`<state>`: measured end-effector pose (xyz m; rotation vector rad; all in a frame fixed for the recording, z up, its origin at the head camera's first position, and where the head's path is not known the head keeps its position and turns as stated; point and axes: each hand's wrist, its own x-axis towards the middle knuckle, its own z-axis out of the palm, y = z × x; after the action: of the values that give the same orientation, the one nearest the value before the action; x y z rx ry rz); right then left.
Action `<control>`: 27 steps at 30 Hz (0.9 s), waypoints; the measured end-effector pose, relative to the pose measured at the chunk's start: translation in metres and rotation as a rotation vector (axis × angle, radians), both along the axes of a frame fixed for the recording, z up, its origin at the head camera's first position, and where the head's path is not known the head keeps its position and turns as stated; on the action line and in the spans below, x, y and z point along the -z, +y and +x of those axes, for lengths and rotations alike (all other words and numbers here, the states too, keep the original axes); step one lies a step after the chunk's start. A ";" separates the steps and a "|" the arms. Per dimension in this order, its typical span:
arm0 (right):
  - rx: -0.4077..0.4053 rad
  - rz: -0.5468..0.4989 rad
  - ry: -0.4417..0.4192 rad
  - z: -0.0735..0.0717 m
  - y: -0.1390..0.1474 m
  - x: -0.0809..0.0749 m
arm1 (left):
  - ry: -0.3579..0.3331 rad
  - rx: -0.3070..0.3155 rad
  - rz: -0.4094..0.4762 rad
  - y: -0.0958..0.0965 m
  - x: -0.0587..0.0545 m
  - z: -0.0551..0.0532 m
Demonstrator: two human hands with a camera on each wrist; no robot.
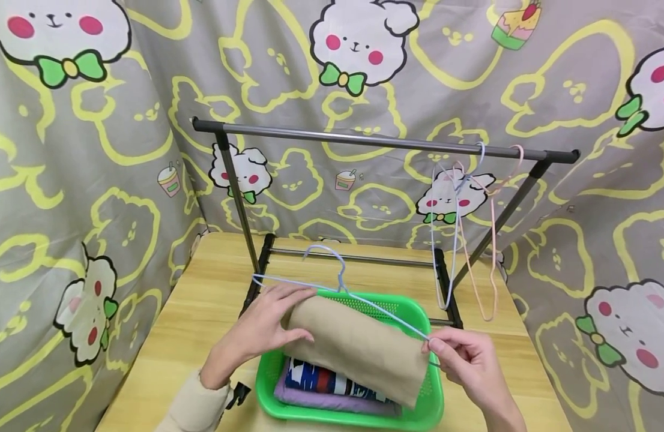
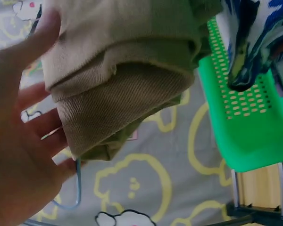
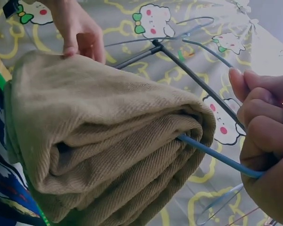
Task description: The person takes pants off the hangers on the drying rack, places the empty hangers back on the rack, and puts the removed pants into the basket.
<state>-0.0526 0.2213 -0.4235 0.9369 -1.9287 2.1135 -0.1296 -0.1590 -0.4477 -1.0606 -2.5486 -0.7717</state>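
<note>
A folded khaki twill garment (image 1: pixel 359 345) slants over a green basket (image 1: pixel 269 399), with the bottom bar of a blue hanger (image 3: pixel 217 157) running into its folds. The hanger's hook (image 1: pixel 337 258) points up, away from the person. My left hand (image 1: pixel 264 324) holds the garment's left end, thumb on the near side and fingers behind it. At the other end, my right hand (image 1: pixel 467 357) grips the hanger's right corner, thumb against the curled fingers. Below the garment, a blue patterned folded cloth (image 1: pixel 332 379) and a purple one (image 1: pixel 337 401) lie in the basket.
Behind the basket, a dark metal clothes rack (image 1: pixel 364 139) stands on the wooden table (image 1: pixel 197 306). Toward the rack's right end hang a blue hanger (image 1: pixel 455 240) and a pink hanger (image 1: pixel 494 252). Patterned grey curtains (image 1: pixel 289 198) enclose the back and sides.
</note>
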 end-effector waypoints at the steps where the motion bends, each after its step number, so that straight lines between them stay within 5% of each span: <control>1: -0.010 0.002 0.000 0.000 0.000 -0.001 | 0.011 -0.003 -0.022 0.001 -0.001 0.000; 7: -0.076 -0.012 0.015 0.000 0.000 -0.003 | -0.022 0.006 -0.144 0.004 -0.008 0.001; 15: -0.106 -0.013 0.026 0.001 0.003 -0.003 | -0.154 0.055 -0.248 0.018 -0.004 0.010; 27: -0.112 0.024 0.049 -0.001 0.005 -0.004 | -0.108 0.183 -0.132 0.022 -0.004 0.022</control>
<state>-0.0533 0.2263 -0.4200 1.1158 -1.9255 2.1096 -0.1079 -0.1373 -0.4435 -1.3441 -2.6510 -0.7312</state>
